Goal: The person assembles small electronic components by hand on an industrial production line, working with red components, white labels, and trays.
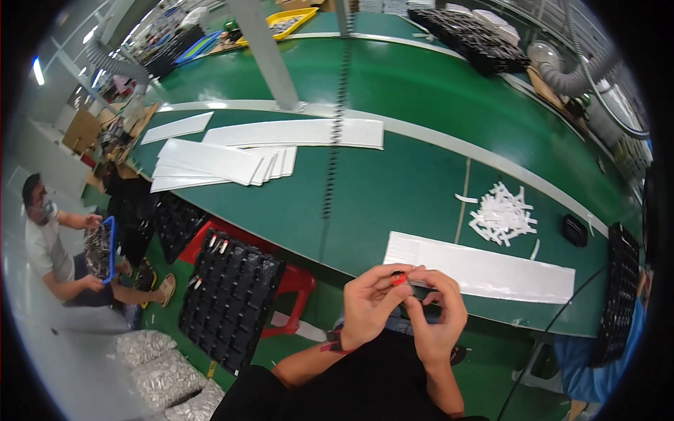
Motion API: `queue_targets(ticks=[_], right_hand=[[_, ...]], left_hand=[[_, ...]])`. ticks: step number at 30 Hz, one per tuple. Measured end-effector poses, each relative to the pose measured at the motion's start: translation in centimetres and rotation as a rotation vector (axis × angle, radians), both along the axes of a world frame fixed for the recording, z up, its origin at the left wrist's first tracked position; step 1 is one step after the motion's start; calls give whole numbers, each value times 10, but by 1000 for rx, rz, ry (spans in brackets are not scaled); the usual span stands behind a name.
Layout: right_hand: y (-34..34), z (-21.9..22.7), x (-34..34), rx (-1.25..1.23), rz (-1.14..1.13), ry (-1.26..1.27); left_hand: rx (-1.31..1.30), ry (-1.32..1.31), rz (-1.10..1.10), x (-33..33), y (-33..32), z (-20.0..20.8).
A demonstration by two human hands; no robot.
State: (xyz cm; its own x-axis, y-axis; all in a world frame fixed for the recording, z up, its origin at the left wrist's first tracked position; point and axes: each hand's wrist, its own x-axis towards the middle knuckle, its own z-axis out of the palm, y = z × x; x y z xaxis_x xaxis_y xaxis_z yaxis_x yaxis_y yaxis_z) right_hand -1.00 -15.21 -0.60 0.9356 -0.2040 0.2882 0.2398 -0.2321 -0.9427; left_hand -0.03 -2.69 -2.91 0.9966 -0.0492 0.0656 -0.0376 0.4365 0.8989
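My left hand [370,303] and my right hand [440,309] meet in front of me, just off the table's near edge. Between the fingertips of the left is a small red-and-black part [399,278], too small to name. The right hand's thumb and fingers close in from the other side and touch it; whether they grip a piece of their own is hidden. Just beyond my hands lies a long white sheet strip [484,270] on the green table [393,189]. A heap of short white strips [503,214] sits farther right, with a small black object [574,230] beside it.
White panels [210,163] lie at the table's left. A black compartment tray [230,298], with a few small pieces in it, rests against a red stool [298,281]. Another person [56,245] sits at left holding a blue-rimmed tray [110,249]. Filled clear bags [158,372] stand on the floor.
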Motion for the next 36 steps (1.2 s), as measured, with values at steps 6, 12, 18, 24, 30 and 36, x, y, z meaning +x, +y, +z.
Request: queue_targets(ticks=[6, 12, 18, 24, 30, 36], right_hand=[[-38, 25, 9, -166, 447, 286], [-118, 33, 83, -121, 516, 504], [-148, 45, 144, 54, 89, 180], [-85, 21, 94, -674, 365, 110], [-45, 6, 52, -760, 420, -106], [-31, 5, 38, -878, 379, -155]], left_hand=[[105, 62, -211, -11, 23, 13], [372, 133, -210, -27, 83, 12], [514, 248, 47, -55, 143, -10], [775, 442, 421, -86, 227, -69], [1326, 404, 847, -113, 307, -158], [1316, 565, 1078, -165, 358, -194]])
